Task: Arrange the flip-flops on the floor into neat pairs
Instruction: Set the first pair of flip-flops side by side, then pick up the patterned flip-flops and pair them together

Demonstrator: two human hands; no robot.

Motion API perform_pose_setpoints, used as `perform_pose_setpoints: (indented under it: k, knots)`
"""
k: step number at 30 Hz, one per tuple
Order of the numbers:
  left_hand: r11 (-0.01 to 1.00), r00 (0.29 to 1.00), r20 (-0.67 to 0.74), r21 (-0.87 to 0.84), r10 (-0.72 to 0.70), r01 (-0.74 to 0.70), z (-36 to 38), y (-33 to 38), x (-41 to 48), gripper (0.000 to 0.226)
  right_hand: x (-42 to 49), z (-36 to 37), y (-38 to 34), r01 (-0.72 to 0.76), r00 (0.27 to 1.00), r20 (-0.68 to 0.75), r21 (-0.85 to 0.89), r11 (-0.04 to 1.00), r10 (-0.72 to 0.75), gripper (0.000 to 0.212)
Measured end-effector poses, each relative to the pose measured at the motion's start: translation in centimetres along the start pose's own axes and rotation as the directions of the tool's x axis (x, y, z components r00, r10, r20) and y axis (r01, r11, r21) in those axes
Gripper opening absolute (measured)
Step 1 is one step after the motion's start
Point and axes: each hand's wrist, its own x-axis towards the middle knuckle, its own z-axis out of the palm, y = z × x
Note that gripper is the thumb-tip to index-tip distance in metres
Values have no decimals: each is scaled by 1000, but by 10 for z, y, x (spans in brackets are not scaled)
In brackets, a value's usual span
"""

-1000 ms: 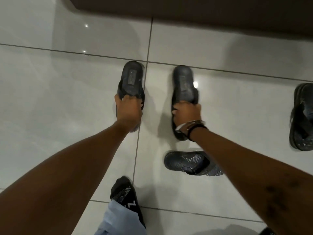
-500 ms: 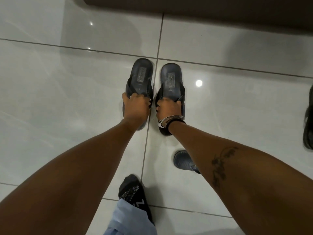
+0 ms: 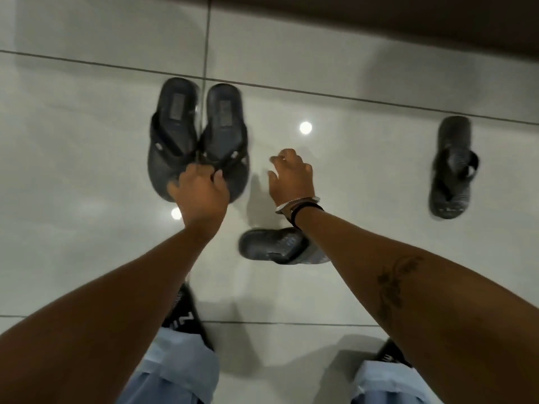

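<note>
Two dark flip-flops lie side by side and touching on the pale tiled floor, the left one and the right one. My left hand sits on their near ends, fingers curled down over the straps where the two meet. My right hand hovers to the right of the pair with fingers spread and holds nothing. A third dark flip-flop lies sideways below that hand, partly hidden by my right forearm. A fourth flip-flop lies alone at the far right, lengthwise.
A dark band, a wall base or furniture edge, runs along the top. My feet in black socks and light blue trouser legs stand at the bottom. Ceiling lights reflect off the glossy tiles.
The right flip-flop was slid left until it touches the left one. My right hand has let go of it and moved off to the right. The view shifted, bringing the far-right flip-flop fully in.
</note>
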Motion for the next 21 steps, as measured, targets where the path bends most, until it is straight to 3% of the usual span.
perform_pose_setpoints:
  k: [2,4,6,9,11,16,21]
  knots:
    - [998,995,83,-25,-51,54,14,30,-44,32,-19,-24,57,-89,995,38,-129,988,94,39]
    - [997,972,230,55,-56,45,29,66,-88,41,-35,-50,118,-211,973,45,-243,947,229,50]
    - [988,909,399,140,-120,69,45,98,-124,47,-44,-75,170,-334,935,27,-280,900,355,56]
    - [951,789,534,121,-305,285,70,140,-162,56,-52,-111,239,-431,890,-4,-333,839,456,59]
    - [925,751,552,114,-362,362,85,155,-172,61,-48,-122,272,-415,896,-4,-362,835,443,59]
    - [845,748,462,6,-476,534,119,180,-165,48,-23,-119,341,-390,904,1,-410,824,428,54]
    - [907,829,398,15,-392,422,124,187,-165,38,-19,-111,370,-516,848,46,-150,843,527,40]
